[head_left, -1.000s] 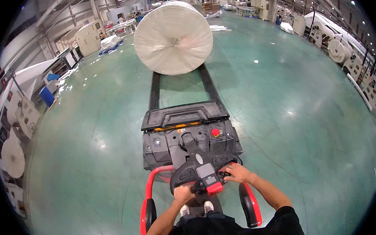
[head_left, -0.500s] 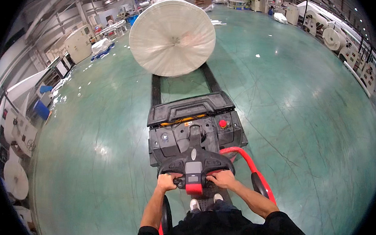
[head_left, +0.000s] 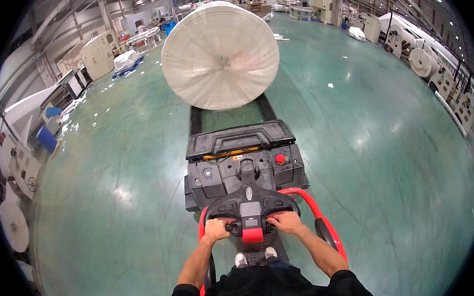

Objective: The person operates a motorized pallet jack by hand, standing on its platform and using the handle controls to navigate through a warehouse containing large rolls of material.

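Note:
I stand on an electric pallet truck [head_left: 243,140] and grip its black control handle [head_left: 277,202] with both hands. My left hand [head_left: 217,229] is closed round the left grip. On the right grip, my right hand [head_left: 286,222] is closed, its thumb by the control in the middle. Between them sits a grey centre piece with a small display and a red end [head_left: 253,235]. Ahead, a huge white roll of sheet material [head_left: 220,56] lies across the two black forks [head_left: 195,120], its round end facing me. A red stop button [head_left: 280,159] is on the truck's body.
Red guard rails [head_left: 312,204] flank me. Green floor [head_left: 375,171] spreads around, with white scraps at the left. Machines with white rolls [head_left: 422,62] line the right; a cabinet [head_left: 98,55], a wrapped pallet load [head_left: 126,61] and a blue bin [head_left: 47,139] stand left.
The handle and both hands have shifted slightly right in view. The roll looks a little larger and lower. Floor and machines have shifted slightly; both hands keep their grip.

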Available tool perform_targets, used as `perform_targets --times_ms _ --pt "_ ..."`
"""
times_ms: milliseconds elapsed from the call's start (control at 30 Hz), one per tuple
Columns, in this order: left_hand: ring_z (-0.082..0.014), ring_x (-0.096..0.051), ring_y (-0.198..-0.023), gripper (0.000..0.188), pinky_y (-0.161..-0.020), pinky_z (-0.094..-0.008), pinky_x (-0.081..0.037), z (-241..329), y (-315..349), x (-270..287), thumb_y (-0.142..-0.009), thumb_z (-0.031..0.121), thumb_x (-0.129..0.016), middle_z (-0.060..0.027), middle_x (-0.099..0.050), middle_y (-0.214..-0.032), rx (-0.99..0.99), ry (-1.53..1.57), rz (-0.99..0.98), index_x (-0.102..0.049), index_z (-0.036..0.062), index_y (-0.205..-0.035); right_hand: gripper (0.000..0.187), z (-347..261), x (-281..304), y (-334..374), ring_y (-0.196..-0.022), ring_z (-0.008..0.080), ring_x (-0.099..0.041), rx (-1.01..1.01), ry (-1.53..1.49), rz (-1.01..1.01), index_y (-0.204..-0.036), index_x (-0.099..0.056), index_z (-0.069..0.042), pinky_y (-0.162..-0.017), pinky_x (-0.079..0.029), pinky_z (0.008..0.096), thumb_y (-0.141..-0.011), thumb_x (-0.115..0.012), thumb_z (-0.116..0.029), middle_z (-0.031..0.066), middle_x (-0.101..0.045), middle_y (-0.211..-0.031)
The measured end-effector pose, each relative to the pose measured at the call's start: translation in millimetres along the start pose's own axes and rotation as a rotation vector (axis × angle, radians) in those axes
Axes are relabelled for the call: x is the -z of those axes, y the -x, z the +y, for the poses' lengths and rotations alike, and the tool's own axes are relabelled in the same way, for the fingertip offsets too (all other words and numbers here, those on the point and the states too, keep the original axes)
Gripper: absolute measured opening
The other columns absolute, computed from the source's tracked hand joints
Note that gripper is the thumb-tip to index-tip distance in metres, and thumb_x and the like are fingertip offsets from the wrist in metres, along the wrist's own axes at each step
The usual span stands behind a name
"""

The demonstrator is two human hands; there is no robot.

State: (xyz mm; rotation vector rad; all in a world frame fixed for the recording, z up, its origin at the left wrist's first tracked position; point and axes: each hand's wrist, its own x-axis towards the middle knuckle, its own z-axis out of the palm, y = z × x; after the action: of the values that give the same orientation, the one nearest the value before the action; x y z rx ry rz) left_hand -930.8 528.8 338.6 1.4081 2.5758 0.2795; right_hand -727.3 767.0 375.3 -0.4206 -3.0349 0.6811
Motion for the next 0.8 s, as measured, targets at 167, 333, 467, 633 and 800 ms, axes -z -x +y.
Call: perform_targets --times_ms 167,333,467,633,800 --pt "-0.0269 -0.067 -0.076 0.042 -0.070 -0.0394 -0.053 7.7 -5.7 18.0 -0.057 0.034 -0.064 -0.0111 -0.068 -0.079 0.051 -0.082 -0.092 -0.071 0.0262 -0.097 0.058 7.7 -0.4 -11.3 -0.077 0.0345 -0.063 0.033 -0.019 0.036 -0.083 -0.069 -0.013 -0.067 -0.048 0.0451 -0.089 -0.034 -0.059 0.0162 -0.066 -0.079" --pt "-0.0262 -0.067 -0.076 0.040 -0.071 -0.0385 -0.053 1.8 -11.1 32.6 -0.057 0.033 -0.065 -0.0107 -0.069 -0.080 0.054 -0.079 -0.096 -0.071 0.0250 -0.096 0.059 5.8 0.8 -25.7 -0.078 0.0349 -0.063 0.047 -0.024 0.013 -0.082 -0.068 -0.012 -0.068 -0.048 0.0452 -0.089 -0.035 -0.059 0.0163 -0.066 -0.080" --pt "-0.0272 -0.067 -0.075 0.032 -0.070 -0.0393 -0.053 29.8 -35.8 72.9 -0.059 0.032 -0.064 -0.0119 -0.068 -0.079 0.020 0.060 -0.032 -0.072 0.0199 -0.088 0.059 23.5 37.1 -37.8 -0.079 0.0348 -0.062 0.072 -0.021 -0.014 -0.084 -0.065 -0.007 -0.070 -0.047 0.0454 -0.088 -0.037 -0.060 0.0166 -0.064 -0.080" --pt "-0.0285 -0.066 -0.074 0.034 -0.069 -0.0406 -0.052 36.4 -75.1 72.4 -0.061 0.032 -0.064 -0.0110 -0.068 -0.079 0.113 -0.041 -0.113 -0.071 0.0246 -0.093 0.060 54.3 73.2 -62.1 -0.081 0.0343 -0.061 0.195 -0.051 0.057 -0.088 -0.061 -0.004 -0.074 -0.045 0.0451 -0.085 -0.042 -0.061 0.0175 -0.063 -0.080" --pt "-0.0280 -0.066 -0.070 0.036 -0.065 -0.0417 -0.052 45.6 -100.3 93.0 -0.062 0.033 -0.066 -0.0099 -0.067 -0.075 0.077 0.025 -0.013 -0.070 0.0324 -0.098 0.061 69.6 92.5 -88.6 -0.082 0.0338 -0.061 0.170 -0.106 -0.027 -0.090 -0.060 -0.004 -0.075 -0.045 0.0444 -0.085 -0.043 -0.062 0.0178 -0.064 -0.081"
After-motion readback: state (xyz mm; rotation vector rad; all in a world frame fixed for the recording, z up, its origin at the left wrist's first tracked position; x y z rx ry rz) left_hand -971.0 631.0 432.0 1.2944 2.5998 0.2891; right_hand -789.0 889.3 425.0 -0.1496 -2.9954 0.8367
